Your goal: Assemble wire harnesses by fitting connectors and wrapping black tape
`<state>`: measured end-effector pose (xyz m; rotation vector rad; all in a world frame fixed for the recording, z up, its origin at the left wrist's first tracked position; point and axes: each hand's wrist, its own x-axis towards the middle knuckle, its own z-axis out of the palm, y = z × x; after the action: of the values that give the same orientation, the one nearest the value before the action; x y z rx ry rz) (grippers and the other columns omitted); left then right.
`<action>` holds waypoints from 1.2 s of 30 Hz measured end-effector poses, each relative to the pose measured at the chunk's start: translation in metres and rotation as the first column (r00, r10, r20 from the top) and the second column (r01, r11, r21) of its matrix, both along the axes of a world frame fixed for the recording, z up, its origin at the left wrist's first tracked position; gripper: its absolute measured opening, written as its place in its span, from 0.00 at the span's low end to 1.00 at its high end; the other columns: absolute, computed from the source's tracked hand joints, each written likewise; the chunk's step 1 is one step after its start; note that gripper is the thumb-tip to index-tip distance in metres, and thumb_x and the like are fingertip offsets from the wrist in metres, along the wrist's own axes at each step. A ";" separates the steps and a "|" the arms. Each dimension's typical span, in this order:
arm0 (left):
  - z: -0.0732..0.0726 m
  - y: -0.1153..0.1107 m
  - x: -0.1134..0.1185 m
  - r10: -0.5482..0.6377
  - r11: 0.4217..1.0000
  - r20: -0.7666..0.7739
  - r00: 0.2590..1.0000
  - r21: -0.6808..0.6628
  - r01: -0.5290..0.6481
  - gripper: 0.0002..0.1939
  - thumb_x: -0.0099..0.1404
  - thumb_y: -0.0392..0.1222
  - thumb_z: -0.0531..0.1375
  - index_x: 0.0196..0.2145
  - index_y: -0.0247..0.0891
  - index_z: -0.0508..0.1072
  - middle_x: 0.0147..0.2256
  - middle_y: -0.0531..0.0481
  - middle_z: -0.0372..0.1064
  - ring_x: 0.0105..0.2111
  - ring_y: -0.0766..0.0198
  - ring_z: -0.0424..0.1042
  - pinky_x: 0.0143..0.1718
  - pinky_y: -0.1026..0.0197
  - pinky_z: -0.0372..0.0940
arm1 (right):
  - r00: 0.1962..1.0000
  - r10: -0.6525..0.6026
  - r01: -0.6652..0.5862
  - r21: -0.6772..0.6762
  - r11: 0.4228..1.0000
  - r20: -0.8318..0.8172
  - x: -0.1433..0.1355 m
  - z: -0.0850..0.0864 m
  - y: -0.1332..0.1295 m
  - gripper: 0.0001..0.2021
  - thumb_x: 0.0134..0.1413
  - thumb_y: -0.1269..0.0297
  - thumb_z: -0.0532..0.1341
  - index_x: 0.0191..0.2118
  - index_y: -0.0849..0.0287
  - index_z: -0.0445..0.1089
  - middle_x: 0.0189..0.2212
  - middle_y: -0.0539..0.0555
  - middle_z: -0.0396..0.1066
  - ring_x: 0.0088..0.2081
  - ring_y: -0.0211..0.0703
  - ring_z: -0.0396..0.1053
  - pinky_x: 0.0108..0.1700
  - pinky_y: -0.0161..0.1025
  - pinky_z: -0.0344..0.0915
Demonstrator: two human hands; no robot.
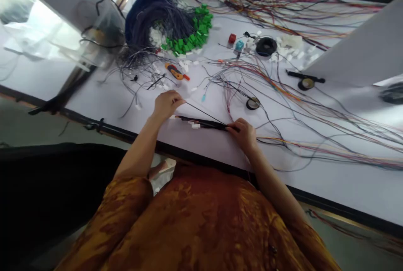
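My left hand [168, 104] is closed in a pinch on the end of a thin dark wire [203, 111]. The wire runs taut down to the right, towards my other hand. There my right hand [244, 133] pinches a black-wrapped wire bundle [204, 123] near its right end. The bundle lies along the near side of the white table, with small white connectors [195, 126] at its left part. Past my right hand, loose yellow, black and blue wires [302, 147] trail to the right. What lies under my right fingertips is hidden.
Beyond my hands lie an orange cutter [174, 71], a black tape roll [253, 103] and another roll [306, 84]. A coil of dark blue wires [141, 15] with green connectors [189, 40] sits at the back left. Long wires [270, 9] cross the back. White panels [362, 44] rise at the sides.
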<state>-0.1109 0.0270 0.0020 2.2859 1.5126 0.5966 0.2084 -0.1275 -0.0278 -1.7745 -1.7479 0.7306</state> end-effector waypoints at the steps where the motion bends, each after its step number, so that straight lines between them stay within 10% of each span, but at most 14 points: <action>1: -0.001 0.001 -0.003 0.004 1.000 -0.014 1.000 -0.023 -0.004 0.14 0.65 0.52 0.62 0.27 0.42 0.74 0.30 0.50 0.73 0.31 0.58 0.69 0.35 0.56 0.61 | 1.000 -0.004 0.004 0.002 1.000 -0.006 0.000 0.000 0.000 0.08 0.62 0.61 0.64 0.40 0.57 0.81 0.37 0.57 0.75 0.39 0.46 0.72 0.40 0.40 0.65; 6: 0.000 -0.022 0.019 0.034 0.996 -0.126 0.991 0.092 -0.022 0.08 0.64 0.47 0.61 0.37 0.41 0.75 0.42 0.40 0.74 0.45 0.44 0.71 0.48 0.44 0.66 | 0.999 0.020 -0.020 0.001 1.000 -0.042 -0.002 0.000 -0.002 0.10 0.65 0.60 0.62 0.42 0.57 0.80 0.40 0.56 0.74 0.41 0.43 0.72 0.41 0.37 0.63; 15: -0.030 -0.115 0.138 -0.468 0.882 0.143 0.872 0.135 0.451 0.11 0.74 0.40 0.51 0.49 0.41 0.71 0.44 0.41 0.74 0.45 0.51 0.73 0.49 0.47 0.70 | 1.000 0.010 -0.011 -0.115 0.993 -0.004 -0.006 0.009 0.001 0.08 0.66 0.66 0.58 0.44 0.59 0.76 0.44 0.55 0.72 0.43 0.42 0.70 0.45 0.36 0.62; 29: -0.057 -0.112 0.134 -0.492 0.837 -0.031 0.870 0.257 0.482 0.12 0.73 0.42 0.54 0.43 0.36 0.77 0.39 0.42 0.71 0.39 0.54 0.70 0.42 0.54 0.65 | 0.895 -0.087 0.034 -0.127 0.991 -0.437 0.013 0.017 -0.014 0.15 0.59 0.67 0.65 0.51 0.61 0.72 0.44 0.55 0.76 0.33 0.36 0.71 0.42 0.36 0.69; 33: -0.055 -0.111 0.134 -0.489 0.833 -0.050 0.871 0.268 0.483 0.11 0.74 0.42 0.54 0.42 0.36 0.75 0.40 0.42 0.71 0.40 0.54 0.70 0.45 0.53 0.65 | 0.931 0.033 -0.076 -0.103 0.992 -0.363 0.045 0.025 -0.013 0.10 0.60 0.69 0.65 0.47 0.61 0.75 0.44 0.55 0.77 0.34 0.35 0.72 0.40 0.33 0.68; 36: -0.053 -0.111 0.134 -0.500 0.820 -0.054 0.864 0.292 0.492 0.10 0.74 0.41 0.55 0.42 0.35 0.74 0.39 0.42 0.71 0.40 0.54 0.69 0.44 0.53 0.65 | 0.986 -0.096 0.088 -0.061 0.994 -0.133 0.096 0.035 -0.012 0.08 0.63 0.73 0.61 0.45 0.61 0.76 0.43 0.54 0.78 0.38 0.35 0.73 0.43 0.31 0.67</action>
<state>0.0230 -0.0839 -0.0509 2.7394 0.7821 0.7274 0.3041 -0.1398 0.0069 -1.7845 -1.5601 0.8472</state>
